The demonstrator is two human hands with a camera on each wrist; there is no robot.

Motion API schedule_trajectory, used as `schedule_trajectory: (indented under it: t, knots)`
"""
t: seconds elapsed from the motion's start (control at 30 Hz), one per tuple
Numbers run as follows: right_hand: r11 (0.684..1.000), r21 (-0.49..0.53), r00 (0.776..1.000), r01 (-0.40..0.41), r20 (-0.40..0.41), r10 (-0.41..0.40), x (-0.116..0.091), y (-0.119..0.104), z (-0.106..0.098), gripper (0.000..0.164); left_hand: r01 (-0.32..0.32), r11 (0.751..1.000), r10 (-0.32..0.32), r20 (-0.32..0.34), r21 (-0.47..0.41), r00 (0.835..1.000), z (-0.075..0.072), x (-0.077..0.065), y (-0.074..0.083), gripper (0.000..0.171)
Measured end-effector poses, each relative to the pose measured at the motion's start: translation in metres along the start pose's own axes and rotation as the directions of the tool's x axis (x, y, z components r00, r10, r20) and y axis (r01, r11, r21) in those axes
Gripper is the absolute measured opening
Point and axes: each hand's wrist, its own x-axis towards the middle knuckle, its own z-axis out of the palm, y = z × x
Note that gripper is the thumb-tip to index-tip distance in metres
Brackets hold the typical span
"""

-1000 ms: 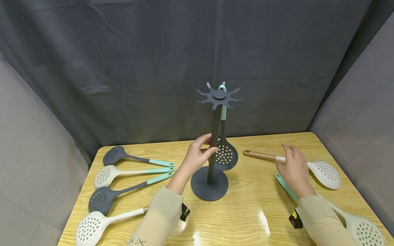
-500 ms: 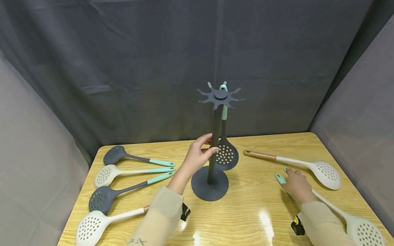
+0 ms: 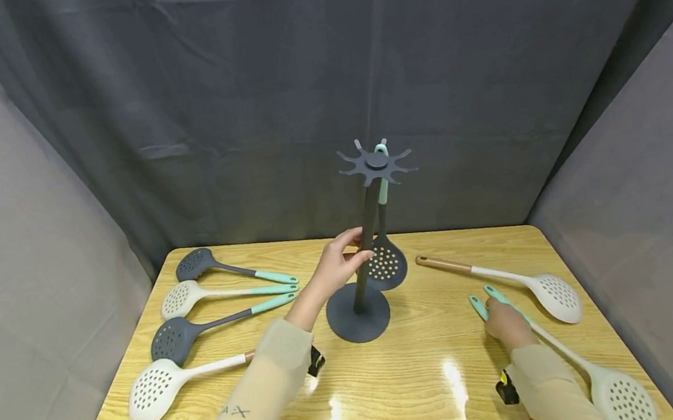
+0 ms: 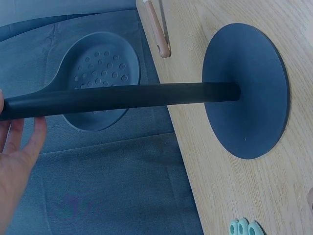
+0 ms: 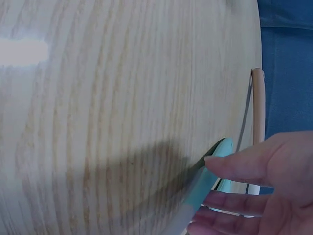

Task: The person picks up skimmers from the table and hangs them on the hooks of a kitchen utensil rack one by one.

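Note:
My left hand [image 3: 337, 266] holds the post of a dark grey utensil stand [image 3: 371, 208], which has a round base and a ring of hooks on top. One dark perforated skimmer [image 3: 394, 274] with a mint handle hangs on the far side. At the right, my right hand [image 3: 509, 325] pinches a mint handle [image 5: 201, 185] between thumb and fingers. That utensil's shaft is pale; its head is hidden beneath the sleeve. Just beyond lies a pale skimmer [image 3: 624, 399], its mint handle right by the fingers. Farther back is a white skimmer [image 3: 555, 298] with a wood-coloured handle.
On the left side of the wooden table [image 3: 429, 385] several skimmers lie in a row: a dark one [image 3: 194, 264], a white one [image 3: 178, 300], another dark one [image 3: 173, 340] and a larger white one [image 3: 154, 393]. A dark curtain [image 3: 240, 110] hangs behind.
My right hand has moved back from over the wood-handled skimmer, toward me, and now pinches the nearer mint handle. The left hand stays on the stand's post.

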Motion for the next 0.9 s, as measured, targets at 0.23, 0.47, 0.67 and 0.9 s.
schedule_trajectory:
  t: [0.23,0.47,0.67,0.9]
  knots:
    - [1.000,-0.028,1.000,0.006,-0.030,-0.007,0.0002,0.0008,0.0029,0.026,-0.001,1.000,0.001,0.001,0.008,1.000,-0.0005,-0.0002,0.0004,0.036]
    - [0.999,-0.034,0.998,0.013,-0.063,-0.015,0.0008,0.0023,0.0053,0.028,0.008,1.000,-0.008,0.005,0.001,1.000,-0.0009,-0.0002,0.0002,0.036]
    - [0.999,-0.036,0.998,0.008,-0.062,-0.011,0.0022,0.0038,0.0070,0.028,0.010,1.000,-0.009,0.004,-0.008,1.000,-0.0012,-0.0005,0.0002,0.036]
    - [0.999,-0.034,0.999,-0.008,-0.047,0.007,0.0048,0.0061,0.0085,0.030,0.010,1.000,-0.009,0.011,-0.017,1.000,-0.0006,-0.0003,-0.0002,0.036]
